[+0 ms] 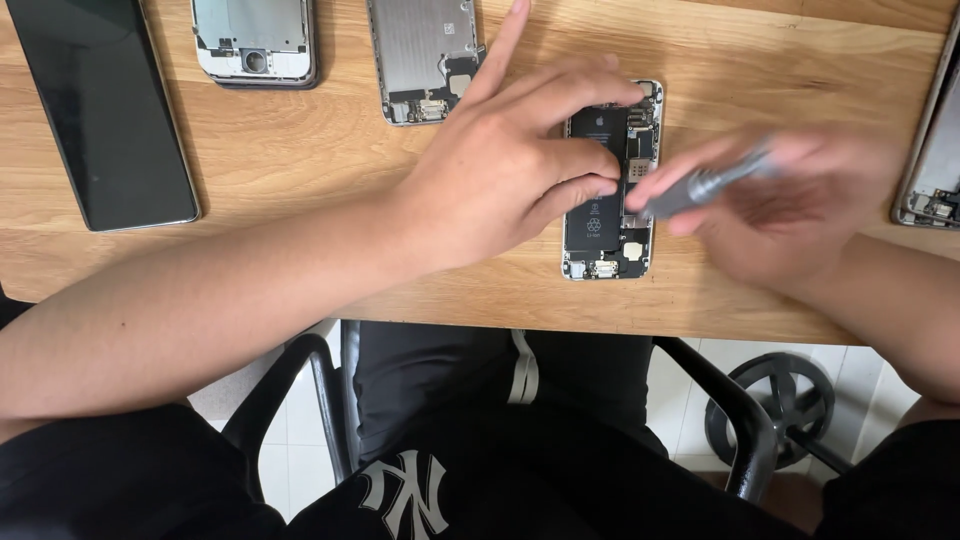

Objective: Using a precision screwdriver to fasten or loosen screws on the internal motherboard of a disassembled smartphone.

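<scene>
An opened phone (610, 235) lies on the wooden table (300, 170) with its black battery and circuit boards exposed. My left hand (510, 165) rests on its left side, fingers pressing the frame and battery, index finger pointing away. My right hand (775, 205) is blurred with motion and grips a grey screwdriver (700, 185) whose tip sits at the phone's right edge, by the boards.
A black phone screen (105, 105) lies at the far left. Two stripped phone housings (255, 40) (420, 55) lie along the back edge. Another opened device (935, 150) sits at the right edge. Below the table edge are my lap and black chair arms (715, 395).
</scene>
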